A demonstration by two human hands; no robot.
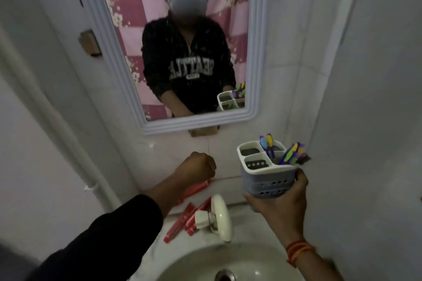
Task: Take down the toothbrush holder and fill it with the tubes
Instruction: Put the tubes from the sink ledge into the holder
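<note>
My right hand [277, 201] grips a grey-and-white toothbrush holder [266, 179] from below and holds it upright above the sink's right side. Its back right compartment holds several coloured toothbrushes [291, 155]; the two left compartments look empty. My left hand [199, 166] is curled into a fist close to the wall, above the ledge behind the sink. One red tube [201, 186] shows just under that fist, and I cannot tell whether the hand holds it. More red tubes [182, 221] lie on the ledge beside the tap.
A white tap [218, 217] stands at the back of the sink [182, 264], between my arms. A white-framed mirror [251, 112] hangs on the tiled wall above, reflecting the holder. A white pipe [68, 139] runs down the left wall.
</note>
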